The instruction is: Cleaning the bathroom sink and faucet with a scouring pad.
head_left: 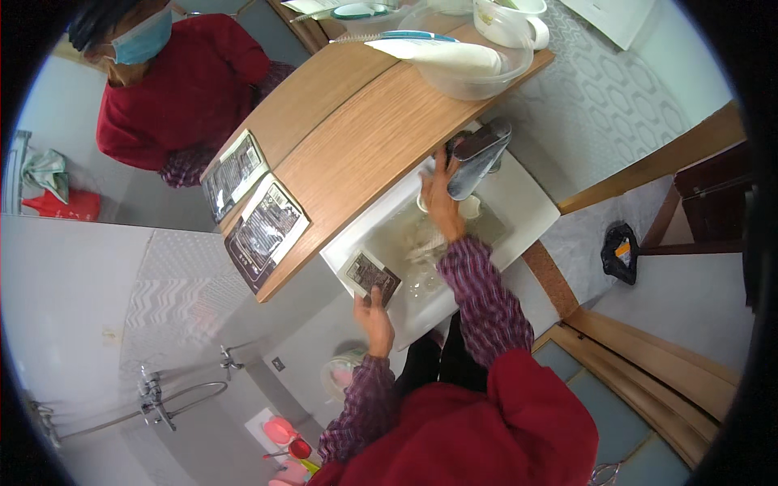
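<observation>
Brown-and-white, the packet (374, 278) was over the sink's (535, 213) left end, pinched just beyond the thumb of the nearer left hand (376, 326), long axis slanting, pale end toward the sink corner by the counter (340, 166), while the right hand (442, 202), grip impossible to tell, was beside the tap (474, 168) across the sink.

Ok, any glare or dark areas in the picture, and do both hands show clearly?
Head view: corners black outside the fisheye circle; head view: small bright glints inside the white basin; head view: left hand and right hand lit, outlines readable.
</observation>
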Demonstrator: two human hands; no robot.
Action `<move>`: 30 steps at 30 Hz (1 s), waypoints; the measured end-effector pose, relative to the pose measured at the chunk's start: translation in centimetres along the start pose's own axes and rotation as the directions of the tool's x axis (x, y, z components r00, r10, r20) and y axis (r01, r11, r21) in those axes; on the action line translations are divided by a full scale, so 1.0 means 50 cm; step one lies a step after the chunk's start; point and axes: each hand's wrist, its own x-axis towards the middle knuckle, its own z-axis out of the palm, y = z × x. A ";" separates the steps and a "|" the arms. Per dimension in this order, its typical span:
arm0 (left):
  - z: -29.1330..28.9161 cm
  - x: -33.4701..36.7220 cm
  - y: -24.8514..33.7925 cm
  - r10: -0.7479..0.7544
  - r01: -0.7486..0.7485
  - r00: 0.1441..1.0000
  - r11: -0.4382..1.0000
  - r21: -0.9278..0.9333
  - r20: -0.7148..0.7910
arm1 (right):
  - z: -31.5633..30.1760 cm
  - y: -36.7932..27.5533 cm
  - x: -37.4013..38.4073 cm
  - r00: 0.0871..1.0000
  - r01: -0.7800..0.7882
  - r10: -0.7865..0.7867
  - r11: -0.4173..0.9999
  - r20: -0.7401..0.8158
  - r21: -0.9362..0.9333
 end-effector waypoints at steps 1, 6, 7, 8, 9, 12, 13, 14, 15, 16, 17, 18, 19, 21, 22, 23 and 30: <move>0.012 0.002 -0.003 -0.008 0.008 1.000 1.000 -0.006 0.009 | -0.004 0.002 -0.042 0.988 0.046 -0.050 0.998 0.145 0.031; 0.088 0.013 -0.010 0.059 -0.221 0.901 0.915 0.338 0.430 | -0.120 -0.090 -0.170 0.652 -0.521 0.073 0.767 0.755 0.376; 0.096 0.018 -0.025 0.056 -0.218 0.900 0.917 0.335 0.432 | -0.130 -0.086 -0.186 0.749 -0.399 0.042 0.825 0.662 0.400; 0.101 0.024 -0.047 0.003 -0.261 0.818 0.893 0.367 0.575 | -0.133 -0.071 -0.188 0.747 -0.399 0.044 0.827 0.663 0.395; 0.106 0.028 -0.056 -0.054 -0.311 0.717 0.868 0.388 0.695 | -0.136 -0.057 -0.190 0.794 -0.453 0.167 0.804 0.584 0.385; 0.195 0.036 0.035 -0.045 -0.585 0.411 0.753 0.301 0.911 | -0.193 0.039 -0.171 0.885 -0.444 0.353 0.837 0.305 0.319; 0.212 0.062 0.030 0.000 -0.599 0.440 0.745 0.294 0.898 | -0.213 0.067 -0.151 0.955 -0.272 0.238 0.942 0.179 0.196; 0.228 0.098 0.022 0.014 -0.601 0.464 0.739 0.303 0.886 | -0.242 0.061 -0.121 0.961 -0.247 0.235 0.966 0.144 0.075; 0.248 0.135 0.012 0.119 -0.700 0.479 0.650 0.296 0.870 | -0.270 0.051 -0.094 0.968 -0.220 0.224 0.975 0.111 -0.045; 0.273 0.165 -0.002 0.220 -0.782 0.470 0.553 0.288 0.855 | -0.278 0.071 -0.082 0.970 -0.201 0.204 0.979 0.128 -0.039; 0.305 0.185 -0.016 0.233 -0.777 0.484 0.559 0.291 0.844 | -0.289 0.090 -0.069 0.962 -0.202 0.236 0.954 0.140 -0.220; 0.332 0.203 -0.030 0.231 -0.870 0.434 0.358 0.339 0.871 | -0.292 0.107 -0.061 0.953 -0.188 0.263 0.903 0.150 -0.387; 0.361 0.218 -0.039 0.221 -0.923 0.382 0.142 0.358 0.897 | -0.293 0.134 -0.062 0.940 -0.189 0.285 0.891 0.186 -0.413; 0.403 0.241 -0.055 0.228 -0.917 0.398 0.084 0.389 0.889 | -0.297 0.191 -0.081 0.941 -0.139 0.254 0.892 0.223 -0.430; 0.421 0.256 -0.062 0.209 -0.913 0.401 0.018 0.407 0.892 | -0.305 0.208 -0.090 0.935 -0.121 0.252 0.889 0.249 -0.442; 0.426 0.294 -0.067 -0.044 -0.896 0.440 0.035 0.442 0.897 | -0.301 0.206 -0.096 0.939 -0.097 0.227 0.895 0.259 -0.435; 0.415 0.387 -0.188 0.375 -0.923 0.325 -0.075 0.378 0.868 | -0.294 0.190 -0.117 0.939 -0.012 0.188 0.854 0.287 -0.521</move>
